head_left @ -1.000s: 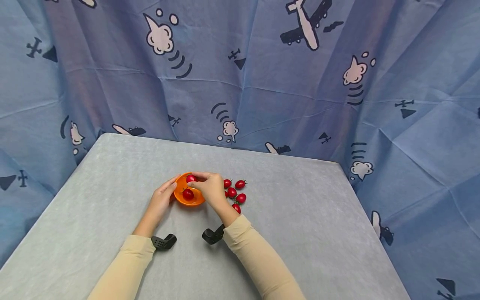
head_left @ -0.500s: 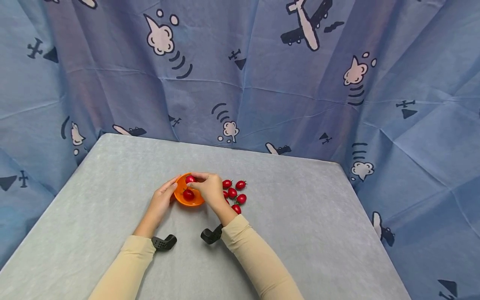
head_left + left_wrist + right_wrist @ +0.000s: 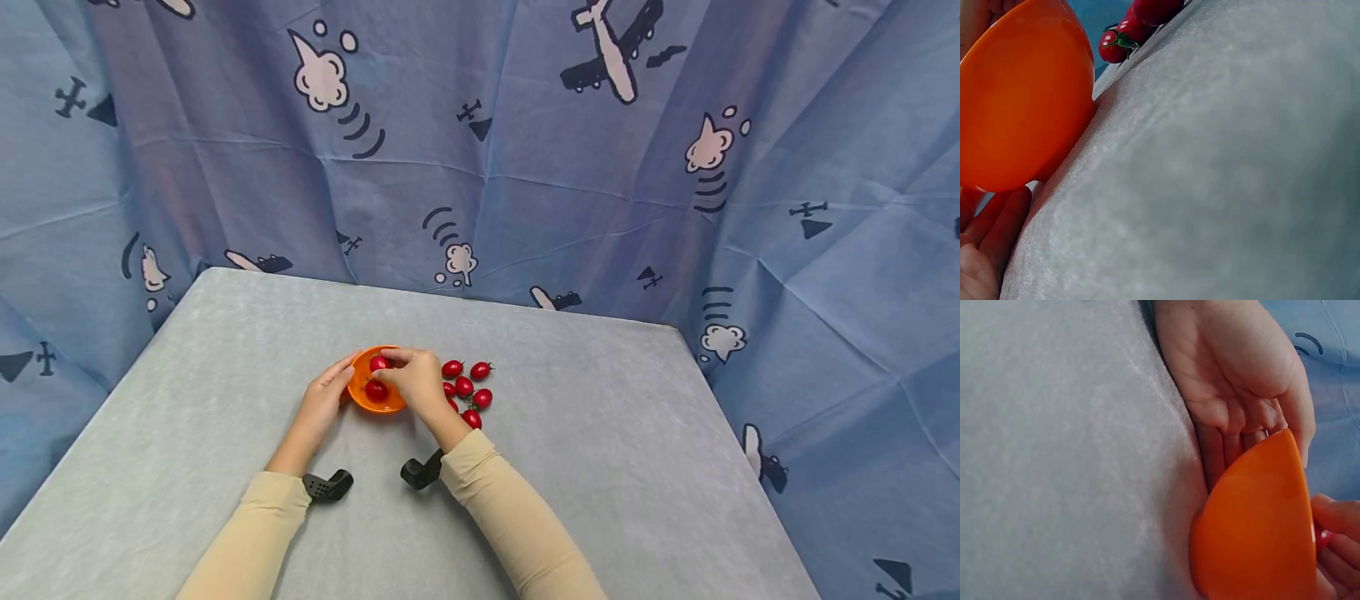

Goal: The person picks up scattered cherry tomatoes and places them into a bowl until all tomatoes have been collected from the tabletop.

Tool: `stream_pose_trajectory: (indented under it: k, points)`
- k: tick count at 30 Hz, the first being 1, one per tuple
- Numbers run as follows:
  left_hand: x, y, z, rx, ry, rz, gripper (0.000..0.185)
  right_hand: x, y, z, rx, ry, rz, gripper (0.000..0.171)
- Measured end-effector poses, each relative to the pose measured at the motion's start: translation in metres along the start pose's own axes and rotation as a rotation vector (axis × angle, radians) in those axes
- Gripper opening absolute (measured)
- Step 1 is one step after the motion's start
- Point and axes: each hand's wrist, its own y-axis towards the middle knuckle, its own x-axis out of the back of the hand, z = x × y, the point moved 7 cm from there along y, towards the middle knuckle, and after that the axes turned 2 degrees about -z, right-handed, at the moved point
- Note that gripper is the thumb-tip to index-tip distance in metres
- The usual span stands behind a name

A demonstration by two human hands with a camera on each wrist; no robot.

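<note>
An orange bowl (image 3: pixel 380 408) stands on the table, and my left hand (image 3: pixel 324 400) holds it by its left side. In the right wrist view the left thumb lies at the bowl's rim and the fingers pass behind its outer wall. One red cherry tomato (image 3: pixel 376 390) with a green stem lies inside the bowl. Over the far part of the bowl my right hand (image 3: pixel 422 385) pinches another cherry tomato (image 3: pixel 1323 537) between thumb and fingers. That tomato is partly covered by the fingers, and the bowl's wall hides most of it in the right wrist view.
Several cherry tomatoes (image 3: pixel 464 387) lie loose on the table just right of the right hand, some partly behind the wrist. The pale grey table (image 3: pixel 600 433) ends at the back against a blue curtain (image 3: pixel 525 225) printed with planes.
My right hand has shifted slightly, with the pinched tomato coming a little nearer the one in the bowl. The left hand and the bowl have stayed in place.
</note>
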Motion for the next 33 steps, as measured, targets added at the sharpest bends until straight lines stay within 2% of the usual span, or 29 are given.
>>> stream_pose_trajectory:
  k: [24,33]
  points:
    - [0.0001,-0.0008,-0.0005,0.020,0.008,0.001,0.048,-0.0090,0.0016,-0.0032,0.006,-0.127,0.048,0.029]
    - [0.0007,-0.0034,-0.0043,-0.050,-0.002,-0.012,0.052,-0.0095,0.0016,-0.0031,0.015,-0.123,0.059,0.030]
